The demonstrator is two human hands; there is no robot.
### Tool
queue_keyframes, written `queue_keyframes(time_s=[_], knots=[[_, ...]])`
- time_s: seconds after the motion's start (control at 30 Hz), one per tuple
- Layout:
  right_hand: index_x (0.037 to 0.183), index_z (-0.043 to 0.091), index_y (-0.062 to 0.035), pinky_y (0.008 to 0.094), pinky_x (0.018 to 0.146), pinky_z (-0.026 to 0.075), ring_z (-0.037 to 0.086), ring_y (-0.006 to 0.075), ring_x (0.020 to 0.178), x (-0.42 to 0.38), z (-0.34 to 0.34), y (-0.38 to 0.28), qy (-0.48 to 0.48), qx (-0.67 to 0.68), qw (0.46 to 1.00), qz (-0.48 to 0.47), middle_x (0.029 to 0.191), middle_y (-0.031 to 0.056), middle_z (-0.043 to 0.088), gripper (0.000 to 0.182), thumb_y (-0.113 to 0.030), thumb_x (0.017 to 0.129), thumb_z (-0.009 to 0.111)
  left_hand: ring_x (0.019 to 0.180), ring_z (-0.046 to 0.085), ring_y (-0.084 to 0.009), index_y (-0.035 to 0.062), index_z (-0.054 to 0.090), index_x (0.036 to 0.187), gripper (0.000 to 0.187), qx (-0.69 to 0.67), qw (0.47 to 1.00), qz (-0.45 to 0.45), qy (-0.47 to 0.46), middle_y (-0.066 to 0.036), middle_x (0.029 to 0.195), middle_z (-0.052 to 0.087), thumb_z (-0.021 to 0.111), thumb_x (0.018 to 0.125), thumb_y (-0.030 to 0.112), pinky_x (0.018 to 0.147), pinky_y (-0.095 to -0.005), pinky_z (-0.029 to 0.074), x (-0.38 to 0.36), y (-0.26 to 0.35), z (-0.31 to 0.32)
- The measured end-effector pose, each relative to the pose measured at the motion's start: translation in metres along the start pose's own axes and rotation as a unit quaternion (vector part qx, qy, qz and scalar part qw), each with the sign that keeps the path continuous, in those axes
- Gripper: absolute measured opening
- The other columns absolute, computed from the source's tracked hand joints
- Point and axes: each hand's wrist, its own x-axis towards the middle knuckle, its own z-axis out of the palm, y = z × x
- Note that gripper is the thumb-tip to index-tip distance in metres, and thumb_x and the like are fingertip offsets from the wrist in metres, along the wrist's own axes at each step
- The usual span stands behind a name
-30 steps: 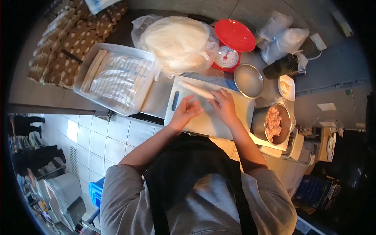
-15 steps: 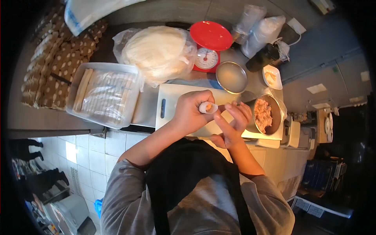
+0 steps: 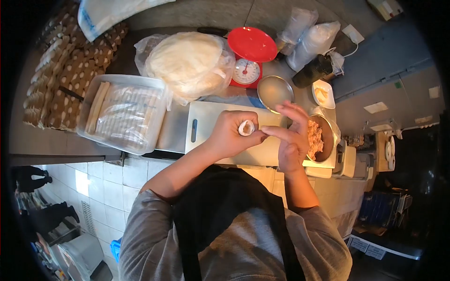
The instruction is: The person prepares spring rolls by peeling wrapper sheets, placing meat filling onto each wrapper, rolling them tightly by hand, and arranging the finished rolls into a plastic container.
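Note:
My left hand [image 3: 228, 138] is wrapped round a thin white spring roll [image 3: 246, 128], whose open round end faces up toward me. Pinkish filling shows inside that end. Beside it, my right hand [image 3: 291, 143] has its fingers spread, the index fingertip right at my left thumb, with nothing in its grasp. Both hands are over a white cutting board [image 3: 206, 121]. Just right of my right hand stands a metal bowl [image 3: 332, 149] of pink minced filling [image 3: 315, 140]. Behind the hands is a round metal bowl [image 3: 275, 92] of cloudy liquid.
A plastic tub [image 3: 161, 112] of plastic-covered rolls stands at left. Behind are a bagged stack of round wrappers [image 3: 185, 61] and a red scale [image 3: 246, 72]. A small white dish [image 3: 330, 99] and a dark bottle [image 3: 311, 72] stand at the back right. Egg trays [image 3: 70, 89] are far left.
My right hand has moved right and turned upright, its fingers spreading away from the spring roll. The roll's open end now faces up more in my left hand.

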Motion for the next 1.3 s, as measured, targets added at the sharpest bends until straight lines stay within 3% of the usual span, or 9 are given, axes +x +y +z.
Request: queue_keyframes(time_s=[0.1, 0.23, 0.43, 0.73, 0.83, 0.93, 1.03, 1.13, 1.3], knots=[[0.094, 0.074, -0.0153, 0.0462, 0.100, 0.032, 0.047, 0.0328, 0.114, 0.004, 0.005, -0.003, -0.024, 0.029, 0.999, 0.025, 0.119, 0.0134, 0.059, 0.053, -0.054, 0.092, 0.038, 0.051, 0.046, -0.0133, 0.0031, 0.054, 0.066, 0.022, -0.003, 0.999, -0.002, -0.032, -0.007, 0.056, 0.051, 0.074, 0.071, 0.011, 0.051, -0.0284, 0.039, 0.002, 0.004, -0.004], [0.083, 0.071, -0.0133, 0.0471, 0.103, 0.029, 0.048, 0.0337, 0.114, 0.015, -0.001, -0.006, -0.088, -0.177, 0.973, -0.119, 0.120, 0.0138, 0.059, 0.051, -0.053, 0.093, 0.040, 0.051, 0.046, -0.0102, 0.0031, 0.054, 0.065, 0.021, 0.018, 0.999, 0.035, -0.036, -0.005, 0.053, 0.049, 0.072, 0.072, 0.010, 0.051, -0.0282, 0.039, 0.005, -0.001, 0.001], [0.083, 0.072, -0.0135, 0.0469, 0.102, 0.030, 0.048, 0.0342, 0.115, 0.016, 0.001, 0.009, -0.032, 0.227, 0.971, 0.067, 0.120, 0.0136, 0.059, 0.052, -0.054, 0.093, 0.040, 0.051, 0.046, -0.0096, 0.0030, 0.054, 0.065, 0.019, -0.040, 0.992, -0.018, -0.120, -0.004, 0.053, 0.049, 0.072, 0.070, 0.009, 0.051, -0.0286, 0.039, 0.008, 0.021, 0.002], [0.077, 0.069, -0.0139, 0.0500, 0.101, 0.028, 0.048, 0.0340, 0.117, 0.043, -0.018, -0.005, -0.190, -0.133, 0.958, -0.171, 0.124, 0.0090, 0.060, 0.042, -0.051, 0.086, 0.051, 0.052, 0.045, -0.0111, 0.0030, 0.052, 0.061, 0.022, -0.025, 0.996, 0.004, -0.087, -0.006, 0.054, 0.050, 0.071, 0.070, 0.011, 0.051, -0.0295, 0.037, 0.013, -0.001, 0.006], [0.077, 0.067, -0.0137, 0.0506, 0.101, 0.027, 0.048, 0.0334, 0.117, 0.043, -0.015, 0.003, -0.162, 0.029, 0.985, -0.045, 0.125, 0.0076, 0.060, 0.042, -0.052, 0.086, 0.052, 0.050, 0.042, -0.0123, 0.0030, 0.051, 0.060, 0.023, 0.008, 0.997, 0.016, -0.077, -0.005, 0.054, 0.048, 0.070, 0.071, 0.011, 0.050, -0.0299, 0.037, 0.017, 0.001, 0.002], [0.082, 0.070, -0.0134, 0.0477, 0.101, 0.028, 0.048, 0.0326, 0.118, 0.045, -0.009, 0.000, -0.203, -0.123, 0.965, -0.108, 0.126, 0.0085, 0.059, 0.048, -0.055, 0.088, 0.047, 0.050, 0.044, -0.0113, 0.0026, 0.051, 0.060, 0.023, -0.020, 0.998, 0.011, -0.059, -0.006, 0.053, 0.047, 0.070, 0.070, 0.011, 0.050, -0.0294, 0.037, 0.018, -0.013, 0.001], [0.094, 0.070, -0.0095, 0.0463, 0.104, 0.028, 0.046, 0.0325, 0.122, 0.045, -0.006, 0.016, -0.198, -0.040, 0.976, -0.087, 0.128, 0.0109, 0.056, 0.052, -0.055, 0.089, 0.046, 0.050, 0.047, -0.0088, 0.0049, 0.055, 0.062, 0.023, 0.040, 0.998, 0.042, -0.022, -0.003, 0.056, 0.052, 0.071, 0.076, 0.014, 0.050, -0.0280, 0.040, 0.018, -0.014, -0.002], [0.111, 0.063, -0.0061, 0.0443, 0.108, 0.027, 0.045, 0.0316, 0.125, 0.023, 0.014, 0.030, -0.046, 0.211, 0.962, 0.167, 0.129, 0.0137, 0.054, 0.051, -0.050, 0.090, 0.050, 0.054, 0.050, -0.0070, 0.0083, 0.058, 0.068, 0.022, -0.148, 0.980, -0.094, 0.089, 0.001, 0.062, 0.055, 0.070, 0.084, 0.018, 0.051, -0.0262, 0.042, 0.027, 0.009, -0.008], [0.127, 0.051, -0.0059, 0.0326, 0.092, 0.045, 0.056, 0.0187, 0.109, -0.070, 0.064, 0.074, -0.259, 0.106, 0.890, 0.359, 0.123, 0.0128, 0.058, 0.056, -0.010, 0.076, 0.073, 0.069, 0.056, -0.0113, 0.0087, 0.059, 0.100, 0.019, -0.373, 0.886, -0.047, 0.271, -0.001, 0.078, 0.059, 0.063, 0.091, 0.025, 0.067, -0.0259, 0.048, 0.025, -0.042, -0.041]])
